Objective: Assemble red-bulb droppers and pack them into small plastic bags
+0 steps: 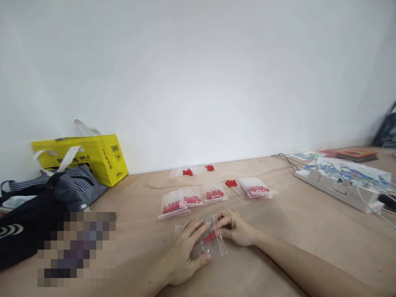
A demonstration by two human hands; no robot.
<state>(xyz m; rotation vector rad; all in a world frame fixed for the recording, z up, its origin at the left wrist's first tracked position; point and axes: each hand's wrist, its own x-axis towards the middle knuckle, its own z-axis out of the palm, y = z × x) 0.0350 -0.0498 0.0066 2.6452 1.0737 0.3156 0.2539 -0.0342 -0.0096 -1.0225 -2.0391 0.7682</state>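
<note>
A clear zip bag [220, 241] with a red seal line lies on the table between my hands, with red-ended pieces [209, 236] inside it. My left hand [185, 251] lies over the bag's left part, fingers stretched out and thumb apart. At the bag's seal edge, my right hand [236, 229] has its fingers curled and pinched on the plastic. Just beyond are filled zip bags [173, 206], more of them in the middle [215, 193] and a stack at the right [256, 189]. Loose thin sticks with red ends [232, 183] lie beside that stack.
Further back, more red-ended pieces [187, 172] lie on clear plastic near the wall. A yellow bag [111, 159], a striped bag [89, 183] and a black bag [31, 222] stand at left. A white power strip [337, 187] with cables and papers [359, 171] occupies the right.
</note>
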